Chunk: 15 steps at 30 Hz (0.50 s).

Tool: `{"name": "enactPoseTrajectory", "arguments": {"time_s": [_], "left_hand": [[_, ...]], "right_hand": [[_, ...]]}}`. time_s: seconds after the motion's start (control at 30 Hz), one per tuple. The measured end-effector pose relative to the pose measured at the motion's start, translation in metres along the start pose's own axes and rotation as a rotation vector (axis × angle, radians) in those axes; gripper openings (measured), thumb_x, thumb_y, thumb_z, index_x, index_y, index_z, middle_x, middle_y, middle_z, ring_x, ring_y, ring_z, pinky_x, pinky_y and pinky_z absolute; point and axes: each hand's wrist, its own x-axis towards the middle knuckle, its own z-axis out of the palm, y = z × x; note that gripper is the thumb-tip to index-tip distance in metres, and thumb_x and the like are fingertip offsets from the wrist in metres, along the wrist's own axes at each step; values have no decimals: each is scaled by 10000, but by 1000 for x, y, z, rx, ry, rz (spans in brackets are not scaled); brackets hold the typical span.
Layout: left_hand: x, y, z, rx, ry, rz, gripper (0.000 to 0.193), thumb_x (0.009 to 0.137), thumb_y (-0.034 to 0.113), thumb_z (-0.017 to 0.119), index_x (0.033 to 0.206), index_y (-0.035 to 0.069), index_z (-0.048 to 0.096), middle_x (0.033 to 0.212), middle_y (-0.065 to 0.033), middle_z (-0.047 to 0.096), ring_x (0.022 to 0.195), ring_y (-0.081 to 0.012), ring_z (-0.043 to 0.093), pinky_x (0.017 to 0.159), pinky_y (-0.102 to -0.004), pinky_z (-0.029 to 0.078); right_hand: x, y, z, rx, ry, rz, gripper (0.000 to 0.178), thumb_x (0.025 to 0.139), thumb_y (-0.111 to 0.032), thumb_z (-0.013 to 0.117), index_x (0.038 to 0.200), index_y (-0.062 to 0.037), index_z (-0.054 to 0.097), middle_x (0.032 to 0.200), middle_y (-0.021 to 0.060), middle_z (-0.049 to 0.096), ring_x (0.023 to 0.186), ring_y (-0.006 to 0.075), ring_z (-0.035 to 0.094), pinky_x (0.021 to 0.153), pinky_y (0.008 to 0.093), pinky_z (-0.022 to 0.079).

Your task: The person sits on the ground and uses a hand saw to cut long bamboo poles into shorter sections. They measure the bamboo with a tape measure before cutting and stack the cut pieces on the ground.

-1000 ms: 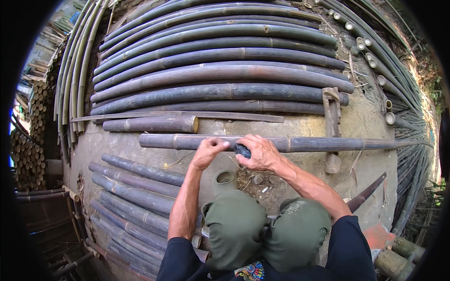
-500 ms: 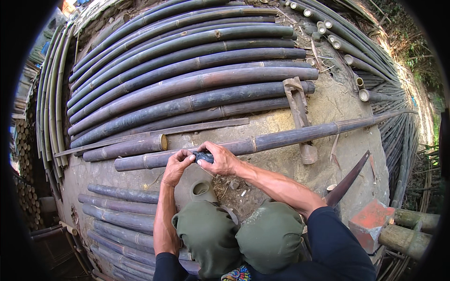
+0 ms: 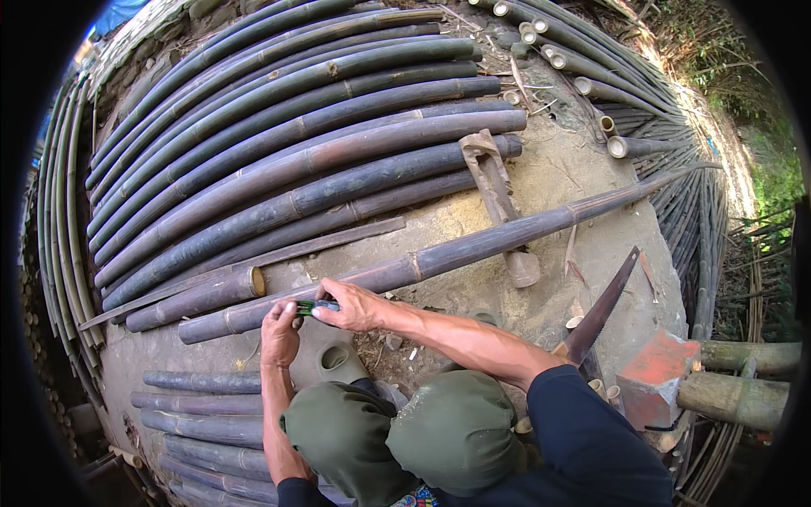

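Note:
Both hands meet over the near end of a long dark bamboo pole (image 3: 473, 249), which lies slantwise across a notched wooden block (image 3: 492, 186). Between them is a small dark object with a green part (image 3: 307, 307), its kind too small to make out. My left hand (image 3: 280, 336) pinches its left end with the fingertips. On the other side my right hand (image 3: 356, 308) has thumb and fingers closed around its dark end. Just beyond lies a short, thick bamboo piece (image 3: 190, 302) with a pale cut end, beside a thin split strip (image 3: 346, 238).
Several dark bamboo poles (image 3: 321, 156) lie in rows beyond my hands, and more poles (image 3: 203, 431) at the near left. A handsaw (image 3: 601, 308) points upward on the right, near a red-topped block (image 3: 659, 372). Bundled bamboo (image 3: 629, 97) fills the far right.
The view has shifted, so the scene sits further left and lower. My hands have drawn slightly apart, and a green part of the small object now shows between them.

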Motion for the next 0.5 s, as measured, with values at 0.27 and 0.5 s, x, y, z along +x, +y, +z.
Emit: {"name": "enactPoseTrajectory", "arguments": {"time_s": [0.27, 0.5], "left_hand": [[1, 7, -7, -286, -64, -102, 201, 921, 326, 668, 1050, 176, 633, 1090, -3, 658, 1131, -173, 552, 1014, -503, 339], [-11, 26, -40, -356, 153, -70, 203, 897, 313, 711, 992, 157, 622, 1033, -35, 638, 1088, -233, 580, 1034, -582, 376]], "right_hand": [[-102, -14, -138, -811, -14, 474, 606, 850, -434, 595, 1367, -121, 556, 1376, 128, 550, 1236, 295, 521, 1005, 488, 486], [-153, 14, -222, -847, 131, 391, 506, 776, -255, 679, 1263, -120, 664, 1363, 89, 614, 1219, 312, 569, 1056, 399, 448]]}}
